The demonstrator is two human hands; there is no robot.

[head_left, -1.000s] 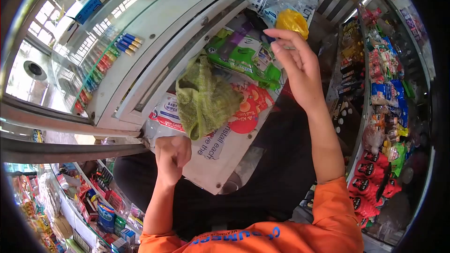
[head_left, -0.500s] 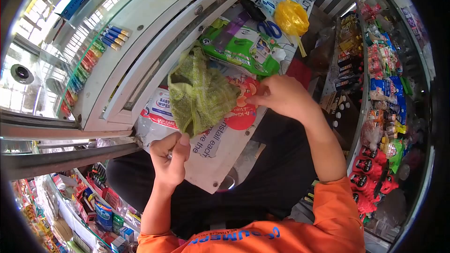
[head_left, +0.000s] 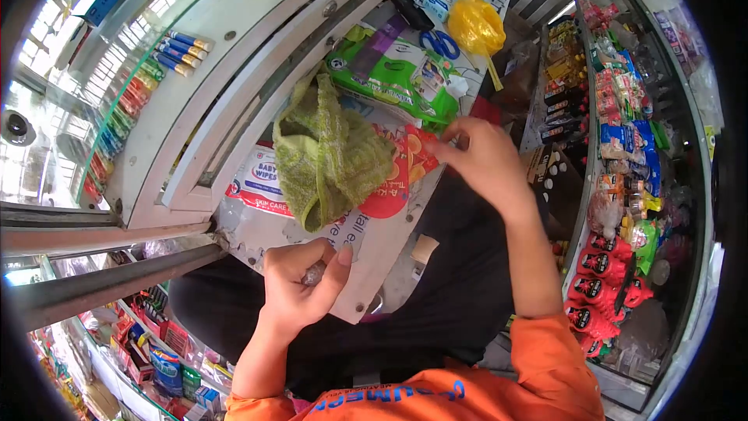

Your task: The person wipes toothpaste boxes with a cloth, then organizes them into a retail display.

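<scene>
Apparently works at the red packet (head_left: 411,164), at one o'clock from the left hand (head_left: 305,284), loosely curled around something small (head_left: 314,274), with the right hand (head_left: 485,157) half-closed by the packet's two o'clock edge, cannot tell whether gripping, and probably needs a firm pinch.

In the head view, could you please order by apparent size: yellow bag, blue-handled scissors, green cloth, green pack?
Largest to smallest:
1. Green cloth
2. Green pack
3. Yellow bag
4. Blue-handled scissors, mainly the handles visible
</scene>
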